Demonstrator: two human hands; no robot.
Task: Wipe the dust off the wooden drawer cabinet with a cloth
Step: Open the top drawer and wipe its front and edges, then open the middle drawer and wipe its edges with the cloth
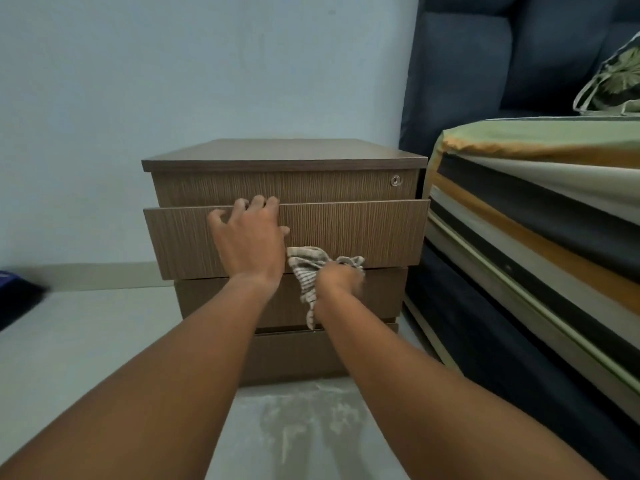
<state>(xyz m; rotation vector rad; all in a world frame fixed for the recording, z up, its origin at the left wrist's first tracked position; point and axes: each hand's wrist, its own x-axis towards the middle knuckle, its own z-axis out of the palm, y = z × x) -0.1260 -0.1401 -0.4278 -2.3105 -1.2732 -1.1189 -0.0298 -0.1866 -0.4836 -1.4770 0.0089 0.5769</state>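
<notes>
Cabinet (284,155), centre frame: we count four drawers (277,187), insides hidden. Our left hand (249,239) hooks the second drawer (363,233); right hand (341,282) clutches one cloth (304,268).

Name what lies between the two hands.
Head view: the checked cloth, gripped by the right hand, fills the gap to the left hand gripping the drawer.

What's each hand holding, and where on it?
The right hand grips the cloth bunched at its middle; the left hand hooks over the top edge of the open drawer.
</notes>
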